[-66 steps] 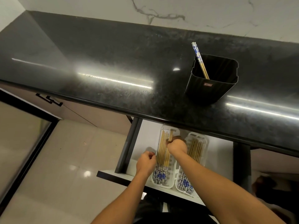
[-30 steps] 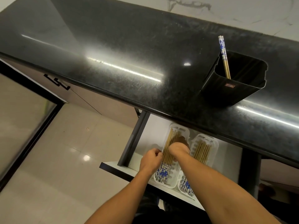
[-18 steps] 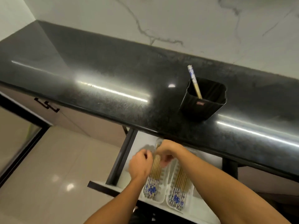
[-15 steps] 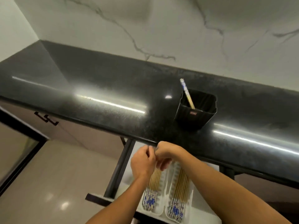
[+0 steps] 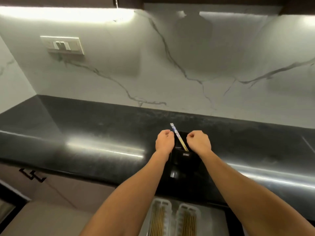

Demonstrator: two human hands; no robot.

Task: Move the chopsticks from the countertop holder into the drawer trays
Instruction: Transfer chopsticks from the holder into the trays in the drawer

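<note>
A last pair of blue-and-white-topped chopsticks leans left in the black holder on the dark countertop. My left hand hovers just left of the pair with its fingers curled, and I cannot see whether it touches them. My right hand is curled into a loose fist over the holder's right side and holds nothing. Below the counter edge, two white trays with several chopsticks lie side by side in the open drawer.
A white marble backsplash with a switch plate rises behind the counter. A lit strip runs under the upper cabinets. At lower left are a cabinet door with a black handle and a tiled floor.
Both hands have risen out of the drawer trays and up to the holder on the counter. The view has tilted upward, so most of the drawer is out of frame.
</note>
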